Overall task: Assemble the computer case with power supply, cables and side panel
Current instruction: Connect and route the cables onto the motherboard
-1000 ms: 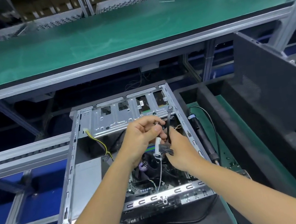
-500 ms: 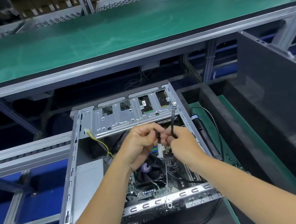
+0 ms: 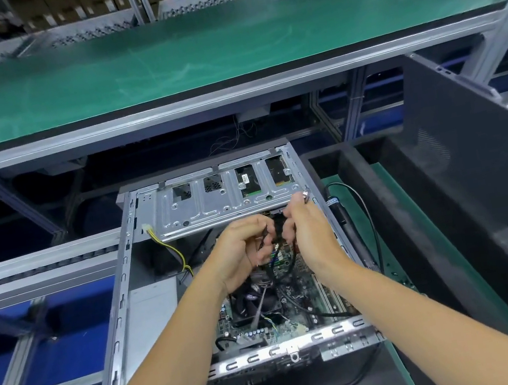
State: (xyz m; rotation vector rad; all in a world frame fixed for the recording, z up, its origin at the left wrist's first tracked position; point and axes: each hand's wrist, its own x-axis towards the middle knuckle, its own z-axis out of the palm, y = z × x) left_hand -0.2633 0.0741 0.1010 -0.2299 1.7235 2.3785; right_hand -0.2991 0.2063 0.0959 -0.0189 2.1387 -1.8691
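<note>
An open metal computer case [image 3: 123, 299] lies on its side below me, its motherboard [image 3: 297, 305] exposed. Both hands meet above the case's middle, just below the drive cage [image 3: 214, 202]. My left hand [image 3: 242, 250] has its fingers curled round a bundle of black cables [image 3: 277, 232]. From the other side my right hand [image 3: 310, 233] pinches the same bundle, with a cable tie end [image 3: 306, 195] sticking up past its fingers. A yellow and black power cable [image 3: 171, 248] hangs at the case's left. The silver power supply [image 3: 152, 315] sits in the case's left part.
A black electric screwdriver [image 3: 348, 227] with its cord lies on the green mat right of the case. A dark side panel [image 3: 472, 151] leans at the right. A green shelf [image 3: 190, 52] runs across above, and conveyor rails [image 3: 37, 263] run at the left.
Both hands moved up and away towards the drive cage with the cables. The white connector seen earlier below my left hand is no longer visible.
</note>
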